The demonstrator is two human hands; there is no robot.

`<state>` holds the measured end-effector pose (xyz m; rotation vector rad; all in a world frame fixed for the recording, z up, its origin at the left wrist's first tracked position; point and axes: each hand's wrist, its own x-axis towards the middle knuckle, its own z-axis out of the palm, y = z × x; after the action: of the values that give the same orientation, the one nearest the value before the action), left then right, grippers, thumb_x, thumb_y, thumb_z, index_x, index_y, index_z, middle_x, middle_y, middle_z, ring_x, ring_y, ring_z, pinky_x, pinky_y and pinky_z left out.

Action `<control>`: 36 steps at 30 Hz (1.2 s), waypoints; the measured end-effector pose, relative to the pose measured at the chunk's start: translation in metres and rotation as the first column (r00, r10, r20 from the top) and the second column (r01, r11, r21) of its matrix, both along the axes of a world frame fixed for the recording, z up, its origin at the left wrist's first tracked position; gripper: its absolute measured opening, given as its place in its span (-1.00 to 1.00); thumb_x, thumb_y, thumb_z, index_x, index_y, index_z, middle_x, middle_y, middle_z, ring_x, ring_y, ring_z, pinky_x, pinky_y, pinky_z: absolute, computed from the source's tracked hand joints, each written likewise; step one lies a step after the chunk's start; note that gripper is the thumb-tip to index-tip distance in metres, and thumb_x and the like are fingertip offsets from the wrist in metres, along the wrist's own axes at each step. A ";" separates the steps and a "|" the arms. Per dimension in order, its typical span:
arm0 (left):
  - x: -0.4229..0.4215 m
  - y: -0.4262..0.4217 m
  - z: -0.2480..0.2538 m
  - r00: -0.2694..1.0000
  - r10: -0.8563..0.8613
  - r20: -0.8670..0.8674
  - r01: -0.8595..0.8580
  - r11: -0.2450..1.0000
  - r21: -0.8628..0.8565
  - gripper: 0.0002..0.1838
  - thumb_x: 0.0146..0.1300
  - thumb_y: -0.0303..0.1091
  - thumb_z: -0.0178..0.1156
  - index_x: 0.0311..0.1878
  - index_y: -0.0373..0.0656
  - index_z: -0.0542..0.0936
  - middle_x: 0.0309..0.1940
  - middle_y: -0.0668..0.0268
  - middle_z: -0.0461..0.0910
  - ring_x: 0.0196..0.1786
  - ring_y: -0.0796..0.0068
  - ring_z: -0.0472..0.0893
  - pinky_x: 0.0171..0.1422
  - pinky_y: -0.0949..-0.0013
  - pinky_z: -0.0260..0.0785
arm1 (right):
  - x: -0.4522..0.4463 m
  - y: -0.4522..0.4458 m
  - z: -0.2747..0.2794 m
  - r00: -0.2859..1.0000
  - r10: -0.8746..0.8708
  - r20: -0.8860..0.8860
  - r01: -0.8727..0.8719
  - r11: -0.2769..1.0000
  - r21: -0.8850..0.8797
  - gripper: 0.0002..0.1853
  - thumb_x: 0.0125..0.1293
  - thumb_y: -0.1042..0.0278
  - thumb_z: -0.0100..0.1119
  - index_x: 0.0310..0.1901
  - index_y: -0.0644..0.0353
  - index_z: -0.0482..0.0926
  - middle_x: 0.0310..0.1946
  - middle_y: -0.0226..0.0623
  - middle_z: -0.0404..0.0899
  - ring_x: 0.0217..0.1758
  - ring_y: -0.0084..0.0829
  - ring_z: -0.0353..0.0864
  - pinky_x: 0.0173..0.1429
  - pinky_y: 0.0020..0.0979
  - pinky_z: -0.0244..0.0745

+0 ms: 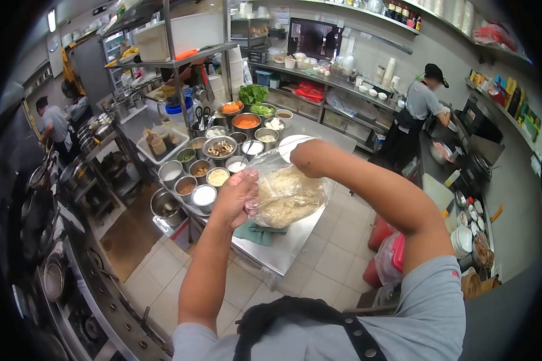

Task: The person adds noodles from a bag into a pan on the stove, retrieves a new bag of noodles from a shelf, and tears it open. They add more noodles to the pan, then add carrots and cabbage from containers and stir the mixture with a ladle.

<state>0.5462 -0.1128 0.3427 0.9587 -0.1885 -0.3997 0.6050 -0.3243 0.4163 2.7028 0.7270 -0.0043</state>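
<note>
A clear plastic bag (pixel 292 195) of pale, noodle-like food hangs over the steel table (pixel 283 249). My left hand (pixel 238 195) grips the bag's left side with bent fingers. At its upper right, my right hand (pixel 306 157) is closed at the bag's edge, its fingers mostly hidden behind the hand. A white round plate or lid (pixel 295 146) lies partly behind my right hand. Beneath the bag is a folded green cloth (pixel 254 233). Left of the bag stand metal containers, including one of sliced mushrooms (pixel 220 148) and one of white contents (pixel 204 195).
Shredded carrot (pixel 246 122) and leafy greens (pixel 253 94) sit at the table's back. A steel shelf post (pixel 176 72) rises at the left. One person (pixel 420 105) works at the right counter, others at far left. Red containers (pixel 379 259) stand right of the table.
</note>
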 end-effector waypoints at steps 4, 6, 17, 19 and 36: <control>0.005 0.008 -0.007 0.999 -0.028 0.034 0.029 0.999 -0.025 -0.85 0.38 -0.21 0.08 -0.28 0.03 0.36 -0.71 0.56 0.20 -0.73 0.69 0.22 -0.71 0.51 0.10 | 0.012 0.009 -0.012 0.996 0.091 -0.012 -0.091 0.994 -0.059 -0.85 0.05 0.42 0.14 -0.39 0.21 0.68 -0.30 -0.10 0.67 -0.19 -0.13 0.67 -0.15 -0.21 0.57; 0.008 0.011 -0.008 0.999 0.004 0.046 -0.002 0.999 -0.045 -0.77 0.34 -0.14 0.15 -0.29 -0.02 0.36 -0.70 0.55 0.24 -0.72 0.67 0.25 -0.68 0.51 0.15 | 0.013 0.015 -0.010 0.993 0.119 0.004 -0.118 0.992 -0.051 -0.86 0.04 0.42 0.15 -0.40 0.20 0.69 -0.31 -0.11 0.67 -0.19 -0.14 0.67 -0.16 -0.22 0.57; 0.001 0.014 -0.011 0.849 0.399 0.346 -0.477 0.861 0.177 -0.53 0.28 -0.46 0.15 0.15 -0.31 0.18 -0.43 0.31 0.48 -0.59 0.62 0.45 -0.55 0.53 0.36 | 0.050 0.026 -0.034 0.972 0.109 0.207 -0.134 0.984 0.115 -0.88 -0.06 0.30 0.25 -0.51 0.13 0.66 -0.47 -0.19 0.65 -0.33 -0.14 0.67 -0.23 -0.20 0.54; 0.011 0.012 -0.016 0.835 0.461 0.300 -0.505 0.859 0.086 -0.58 0.28 -0.47 0.11 0.12 -0.30 0.20 -0.38 0.30 0.49 -0.56 0.62 0.46 -0.56 0.54 0.36 | 0.049 0.030 -0.024 0.979 0.159 0.124 -0.175 0.977 0.122 -0.86 -0.04 0.29 0.23 -0.47 0.14 0.66 -0.44 -0.17 0.66 -0.30 -0.13 0.67 -0.21 -0.18 0.54; -0.013 -0.058 0.050 0.640 0.704 0.307 -0.767 0.610 0.200 -0.84 0.28 -0.32 0.19 -0.18 -0.17 0.48 -0.53 0.48 0.46 -0.64 0.76 0.34 -0.68 0.63 0.05 | 0.059 -0.001 0.014 0.844 0.507 -0.175 -0.429 0.834 0.348 -0.65 0.17 0.40 -0.02 0.01 0.12 0.54 -0.15 -0.06 0.60 -0.02 -0.07 0.59 0.02 -0.15 0.49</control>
<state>0.5332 -0.1707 0.3925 1.3035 0.1154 0.4721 0.6640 -0.3250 0.4298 2.7399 1.5850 -0.1448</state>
